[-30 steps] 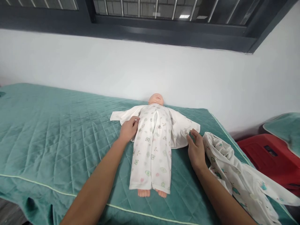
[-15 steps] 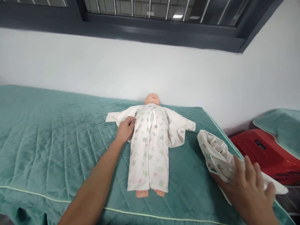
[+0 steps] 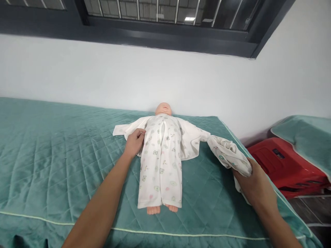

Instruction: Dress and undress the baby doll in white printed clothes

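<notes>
A baby doll lies face up on a green quilted bedspread. A white long-sleeved top is spread open beneath its body, both sleeves out to the sides. White trousers with bear prints cover its front and legs, with the feet showing below the hems. My left hand rests against the trousers' left side, fingers curled; whatever is between the fingertips is hidden. Over on the right, my right hand is closed round a bunched white printed cloth, whose far end reaches the top's right cuff.
Behind the doll stands a white wall under a dark-framed window with bars. Beyond the bed's right edge is a red case, partly covered by a green cloth.
My right hand has gone from spread fingers over the bunched cloth to gripping it. The cloth is more gathered and closer to the right cuff. My left hand stays at the doll's side.
</notes>
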Available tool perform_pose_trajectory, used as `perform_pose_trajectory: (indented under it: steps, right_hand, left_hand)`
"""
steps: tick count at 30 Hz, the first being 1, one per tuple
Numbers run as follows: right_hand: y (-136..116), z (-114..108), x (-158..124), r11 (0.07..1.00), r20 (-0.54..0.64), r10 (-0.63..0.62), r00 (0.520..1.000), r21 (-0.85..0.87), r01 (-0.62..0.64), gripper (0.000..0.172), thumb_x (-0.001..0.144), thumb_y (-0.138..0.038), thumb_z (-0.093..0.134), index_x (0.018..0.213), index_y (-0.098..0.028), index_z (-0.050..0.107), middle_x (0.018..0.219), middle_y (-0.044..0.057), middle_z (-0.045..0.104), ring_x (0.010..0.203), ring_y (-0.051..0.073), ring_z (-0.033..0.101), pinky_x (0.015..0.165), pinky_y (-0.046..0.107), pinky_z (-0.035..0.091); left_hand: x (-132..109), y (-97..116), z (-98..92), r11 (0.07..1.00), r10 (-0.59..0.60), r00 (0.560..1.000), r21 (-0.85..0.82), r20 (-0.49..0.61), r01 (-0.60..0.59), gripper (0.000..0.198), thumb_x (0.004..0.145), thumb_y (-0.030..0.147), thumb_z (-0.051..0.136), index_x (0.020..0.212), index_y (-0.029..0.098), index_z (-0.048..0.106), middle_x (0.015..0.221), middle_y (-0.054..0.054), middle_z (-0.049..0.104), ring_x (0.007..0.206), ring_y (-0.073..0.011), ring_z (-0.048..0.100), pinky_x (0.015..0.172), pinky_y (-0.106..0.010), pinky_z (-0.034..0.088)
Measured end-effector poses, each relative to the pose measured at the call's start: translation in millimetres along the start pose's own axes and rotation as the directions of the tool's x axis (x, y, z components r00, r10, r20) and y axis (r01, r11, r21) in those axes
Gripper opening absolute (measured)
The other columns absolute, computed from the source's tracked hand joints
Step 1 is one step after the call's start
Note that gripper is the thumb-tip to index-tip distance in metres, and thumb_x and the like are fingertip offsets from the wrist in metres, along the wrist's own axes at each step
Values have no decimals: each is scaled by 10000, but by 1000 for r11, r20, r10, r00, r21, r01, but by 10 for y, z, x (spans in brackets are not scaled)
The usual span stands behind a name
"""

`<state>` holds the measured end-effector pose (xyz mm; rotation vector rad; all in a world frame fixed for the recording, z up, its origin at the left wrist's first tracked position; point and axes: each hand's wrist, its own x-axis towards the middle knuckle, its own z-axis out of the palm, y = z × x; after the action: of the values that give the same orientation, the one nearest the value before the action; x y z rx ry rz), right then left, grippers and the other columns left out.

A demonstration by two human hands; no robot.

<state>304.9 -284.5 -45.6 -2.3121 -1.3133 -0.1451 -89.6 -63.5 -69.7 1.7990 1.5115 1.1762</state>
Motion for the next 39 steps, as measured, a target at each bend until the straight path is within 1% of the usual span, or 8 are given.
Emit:
perform_pose_trajectory:
  steps: [6,13,18,21,27,31,34,39]
  right_hand:
    - [-45,189,158,994,20,54,998,-96,-51,693,863,-633,497,1421,-221,493,1312,240,605,1043,476,657,731,545,522]
    - [-41,166,-86,980,-151,-179,972,-111,163,774,847,-592,498,1524,-254,338,1467,227,453,1269,578,480,912,723,459]
    - [-436,98,-343,953,-295,-303,906,-115,282,717,901,-520,471,1560,-361,237,1581,132,341,1386,567,352,1087,808,239]
    - [-828,140,-325,904,-303,-413,859,-22,427,666,929,-479,489,1546,-324,289,1574,141,350,1423,492,350,1152,736,228]
    - [-1676,674,379,788,-173,-485,857,339,514,512,942,-362,510,1431,-230,438,1515,149,401,1416,340,379,1141,573,369]
    - [-2059,1134,1041,801,-103,-475,874,362,478,422,927,-253,419,1321,-188,558,1366,146,575,1292,315,493,1094,537,391]
    - [-2094,1327,1320,821,-74,-469,880,332,465,398,934,-230,370,1227,-201,638,1240,112,675,1194,291,567,1066,509,389]
    - [-1942,1397,1416,822,-21,-511,859,282,495,417,968,-254,346,1244,-251,657,1286,67,675,1182,273,593,1045,480,401]
  left_hand:
    - [-7,23,-8,1000,-8,1000,1,6,8,267,870,361,486,975,213,681,684,21,646,670,-165,561,651,-269,409]
    - [15,-25,7,993,-5,1000,117,-8,6,249,907,308,468,1017,231,678,855,-9,713,803,-182,636,758,-296,462]
    - [-16,-4,21,898,-23,996,436,-82,56,281,866,275,545,1112,225,672,1248,-119,614,1137,-299,590,915,-427,492]
    - [-68,50,3,819,-25,999,572,-33,39,348,865,226,526,1190,240,650,1328,-139,553,1222,-360,518,932,-528,490]
    - [-150,64,-107,758,22,999,652,-42,11,550,756,34,502,1237,275,616,1516,-121,381,1307,-357,457,927,-520,523]
    - [-129,-1,-204,718,36,994,694,-102,45,598,716,-17,474,1222,263,625,1504,-118,401,1304,-361,468,938,-508,525]
    - [-101,-47,-280,700,18,983,704,-183,119,599,717,-22,460,1222,255,629,1480,-122,442,1276,-368,491,913,-500,527]
    - [-104,-27,-308,735,100,939,661,-328,152,505,802,23,450,1217,253,623,1479,-107,467,1301,-335,493,955,-484,507]
